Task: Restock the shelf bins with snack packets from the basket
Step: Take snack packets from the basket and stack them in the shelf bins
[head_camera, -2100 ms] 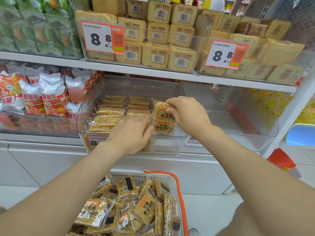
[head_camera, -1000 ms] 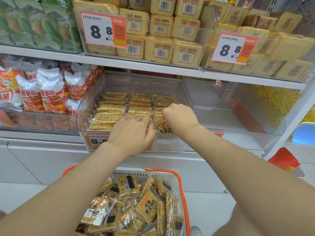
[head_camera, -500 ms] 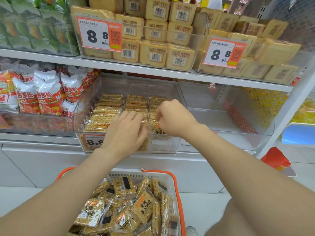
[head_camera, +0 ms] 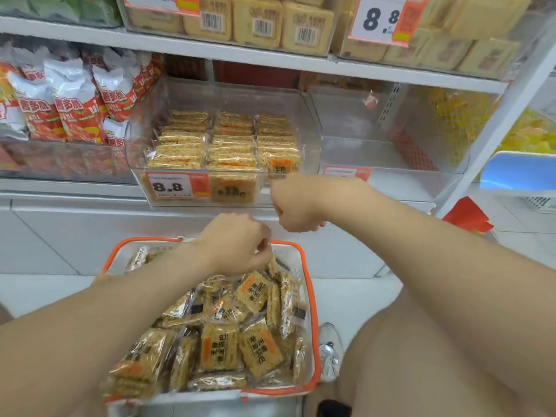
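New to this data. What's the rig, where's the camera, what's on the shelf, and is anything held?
There is no robot here. A person works with bare hands, and every picture comes from one wide-angle camera on their head, looking forward and down. On the shelf sits a clear bin holding three rows of packets. Below it, a basket with an orange rim is full of loose packets of the same kind. The left hand is over the basket, fingers curled at the pile; whether its grip has closed on one is unclear. The right hand hangs before the bin's front, fingers curled, and no packet shows in it.
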Motion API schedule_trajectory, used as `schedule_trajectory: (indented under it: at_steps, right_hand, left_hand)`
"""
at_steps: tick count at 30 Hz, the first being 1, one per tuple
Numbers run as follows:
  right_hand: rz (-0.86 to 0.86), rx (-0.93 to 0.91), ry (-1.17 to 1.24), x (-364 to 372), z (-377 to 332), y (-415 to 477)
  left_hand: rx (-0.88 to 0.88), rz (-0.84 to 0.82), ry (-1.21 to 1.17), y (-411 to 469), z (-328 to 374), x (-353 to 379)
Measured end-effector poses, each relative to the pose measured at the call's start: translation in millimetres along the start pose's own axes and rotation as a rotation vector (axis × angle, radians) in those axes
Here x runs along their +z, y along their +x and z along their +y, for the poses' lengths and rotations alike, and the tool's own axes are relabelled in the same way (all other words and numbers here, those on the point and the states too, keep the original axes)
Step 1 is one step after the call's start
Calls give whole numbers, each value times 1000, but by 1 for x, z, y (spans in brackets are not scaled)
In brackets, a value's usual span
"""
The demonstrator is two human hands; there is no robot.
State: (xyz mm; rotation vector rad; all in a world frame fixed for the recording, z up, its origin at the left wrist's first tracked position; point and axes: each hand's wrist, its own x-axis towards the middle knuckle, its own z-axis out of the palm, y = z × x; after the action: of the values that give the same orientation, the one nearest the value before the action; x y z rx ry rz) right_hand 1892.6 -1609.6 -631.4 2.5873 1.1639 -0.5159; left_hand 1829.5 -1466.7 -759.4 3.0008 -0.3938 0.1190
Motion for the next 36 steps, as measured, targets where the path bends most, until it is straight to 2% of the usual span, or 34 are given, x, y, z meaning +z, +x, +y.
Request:
schedule_trajectory:
  at_steps: [4,8,11,16,19,21,26,30,33,36]
  right_hand:
    - [-73,70,-143,32,-2,0]
    - [-103,59,-111,48,0,17]
    - [-93,41,-46,50,3,25]
    - [-126,-1,12,46,11,31]
    - [-98,-26,40,39,16,31]
    - [-75,-39,63,35,20,34]
    - [-76,8,86,28,36,39]
    - [-86,26,56,22,44,36]
    - [-2,49,82,15,42,29]
    - [91,11,140,7,41,24]
  left_hand:
    - [-28,-256,-67,-7,31,26]
    - [-36,-512,-188,-9,51,63]
    - [80,-627,-131,-14,59,83]
    - [364,-398,132,-15,70,98]
    - [449,-335,253,-12,71,106]
    - [467,-298,230,-8,65,108]
    - [287,-188,-161,4,43,91]
    - [-17,-36,-519,6,35,63]
    - [-189,180,-695,7,30,43]
    - [-397,488,-801,7,27,21]
